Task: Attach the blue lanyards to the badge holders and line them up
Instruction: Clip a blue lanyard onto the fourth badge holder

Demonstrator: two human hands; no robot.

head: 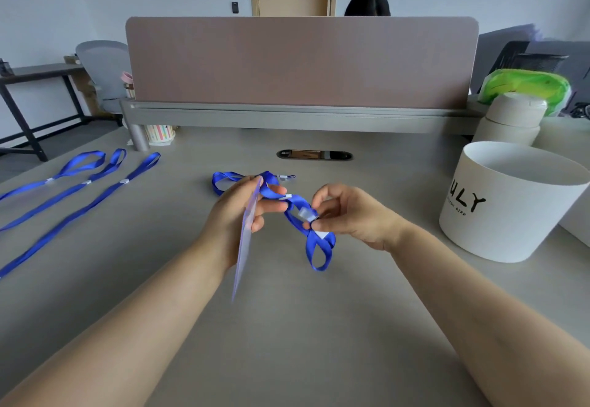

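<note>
The left hand (238, 215) grips a clear plastic badge holder (246, 243), thumb and curled fingers closed on its upper part. The holder is seen nearly edge-on and slants from the fingertips down past the wrist, with its lower corner hanging free above the grey desk (287, 336).

Just to its right, the right hand (349, 215) pinches the pale clip piece of a blue ribbon lanyard (314, 247) between thumb and forefinger. One loop of the ribbon droops below that hand. The rest of it runs across to the left hand's fingers and behind them, where a further blue loop lies on the desk; whether that loop belongs to the same lanyard cannot be told.

Three blue lanyards (79, 188) lie stretched out side by side near the desk's left edge, well apart from the hands, their looped ends pointing to the far side.

On the right a white round box (510, 215) with black lettering stands near the right forearm, and behind it a cream lidded bottle (510, 119). A dusty-pink partition screen (300, 61) closes the far edge, with a black oval cable port (314, 154) in front of it. Bare desk spreads between and below the forearms and from the hands out to the laid lanyards
</note>
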